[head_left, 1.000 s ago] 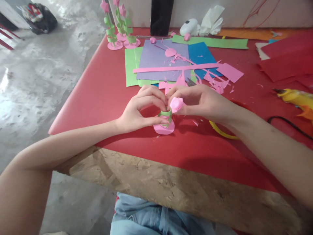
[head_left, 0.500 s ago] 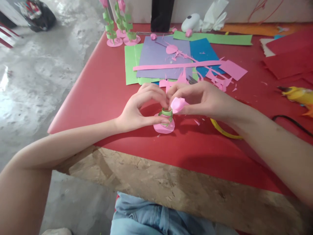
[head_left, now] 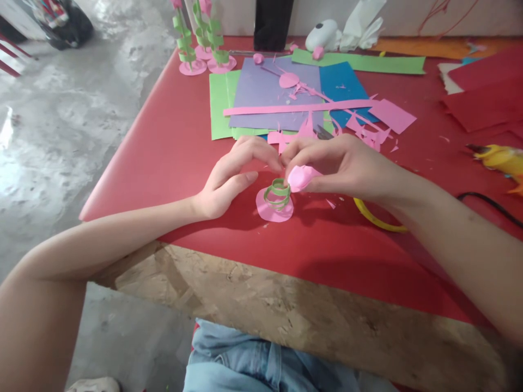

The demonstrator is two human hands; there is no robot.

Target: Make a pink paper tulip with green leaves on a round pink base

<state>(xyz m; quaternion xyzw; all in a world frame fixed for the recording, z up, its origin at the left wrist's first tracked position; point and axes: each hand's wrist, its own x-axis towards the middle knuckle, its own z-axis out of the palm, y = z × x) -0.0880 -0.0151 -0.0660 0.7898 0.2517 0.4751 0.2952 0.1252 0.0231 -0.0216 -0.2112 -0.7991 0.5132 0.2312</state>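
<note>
Green paper coil (head_left: 278,194) — upright, springy

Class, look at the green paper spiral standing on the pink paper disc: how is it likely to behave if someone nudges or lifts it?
The green paper spiral is thin cut strip, so it probably weighs almost nothing and would flex or squash under a pinch. It rises from a small pink paper disc, so a sideways nudge would likely slide or tip the whole piece. Its open coils look springy rather than stiff.
</note>
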